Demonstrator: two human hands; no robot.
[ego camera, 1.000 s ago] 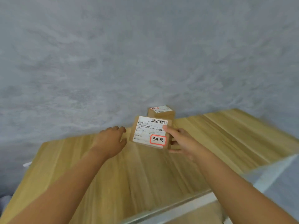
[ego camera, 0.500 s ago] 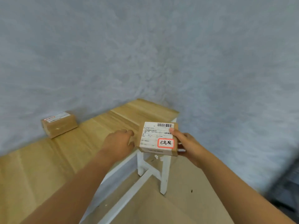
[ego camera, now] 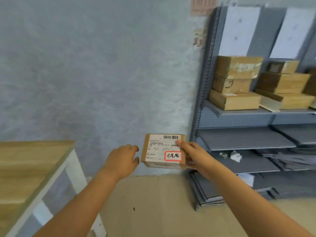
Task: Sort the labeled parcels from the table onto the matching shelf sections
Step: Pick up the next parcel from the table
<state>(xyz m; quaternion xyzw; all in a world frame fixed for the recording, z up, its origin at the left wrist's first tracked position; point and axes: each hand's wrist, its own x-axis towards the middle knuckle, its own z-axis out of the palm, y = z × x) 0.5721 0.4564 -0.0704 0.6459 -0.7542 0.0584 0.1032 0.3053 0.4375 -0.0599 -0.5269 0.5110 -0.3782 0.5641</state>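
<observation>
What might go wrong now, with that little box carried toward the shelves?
1. Only the right hand grips the parcel, thumb on its label; the left hand is apart from it, so it may slip and fall.
2. The stacked boxes on the upper shelf look uneven; a nudge might topple them.
3. Loose grey panels lie on the floor by the shelf unit and may trip the person.

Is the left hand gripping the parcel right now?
No: the left hand hovers open just left of the parcel, which only the right hand holds.
</observation>
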